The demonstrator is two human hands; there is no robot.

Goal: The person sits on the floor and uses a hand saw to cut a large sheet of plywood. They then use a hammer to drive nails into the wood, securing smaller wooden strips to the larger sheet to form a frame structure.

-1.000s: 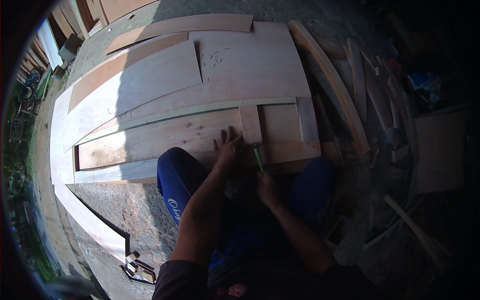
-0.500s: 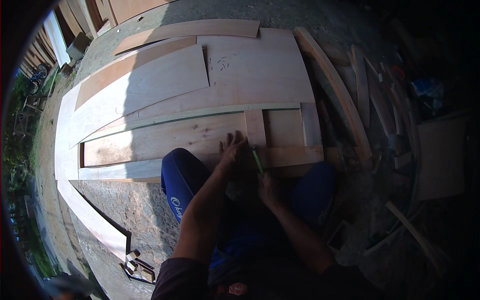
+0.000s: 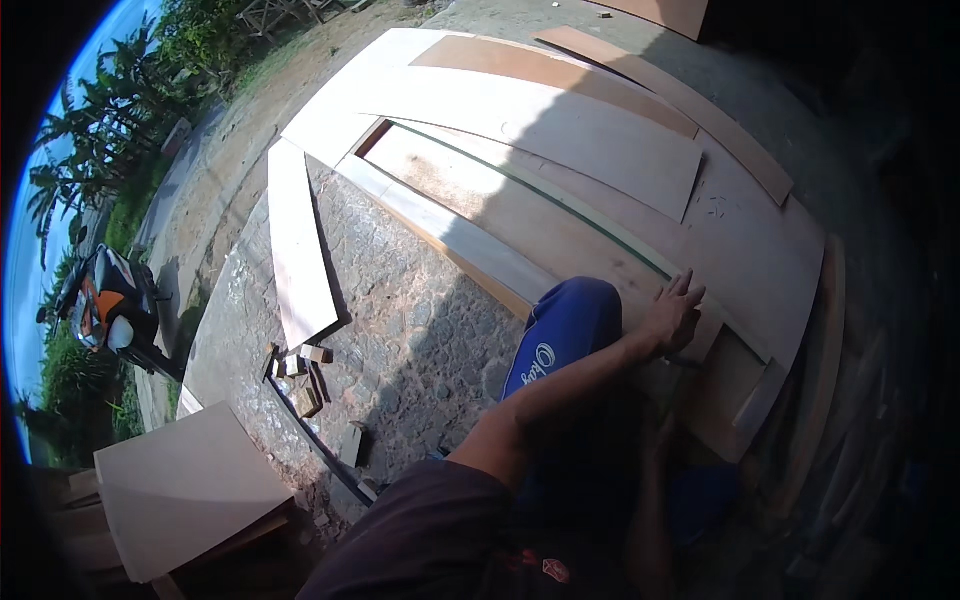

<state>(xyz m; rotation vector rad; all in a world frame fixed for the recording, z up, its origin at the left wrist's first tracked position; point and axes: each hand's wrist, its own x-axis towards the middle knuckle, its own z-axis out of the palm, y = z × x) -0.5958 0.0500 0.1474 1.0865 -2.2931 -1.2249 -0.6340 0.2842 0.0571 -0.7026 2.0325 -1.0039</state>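
Note:
My left hand [image 3: 674,318] is over the near right part of a long wooden frame [image 3: 455,245], its fingers spread and stretched out. In the shadow just below it is my right hand [image 3: 658,432], dim and seemingly closed. The green-handled hammer it gripped half a second earlier is barely discernible now. The frame lies on a broad pale plywood sheet [image 3: 775,235], with a green strip [image 3: 530,185] along its far inner edge. My blue-clad left knee [image 3: 575,305] is beside the frame's near rail. My arm and the shadow hide part of the frame's right end.
Cut plywood panels [image 3: 590,125] overlap on the sheet, near several small nails [image 3: 716,208]. A pale board [image 3: 296,240] and small wood blocks [image 3: 315,354] lie on the rough stone floor. A square brown panel [image 3: 190,490] is at lower left; a motorcycle [image 3: 110,305] stands beyond.
The view has swung left, bringing the motorcycle and square panel into sight. My left hand stays over the frame with fingers stretched; my right hand has become harder to see in shadow.

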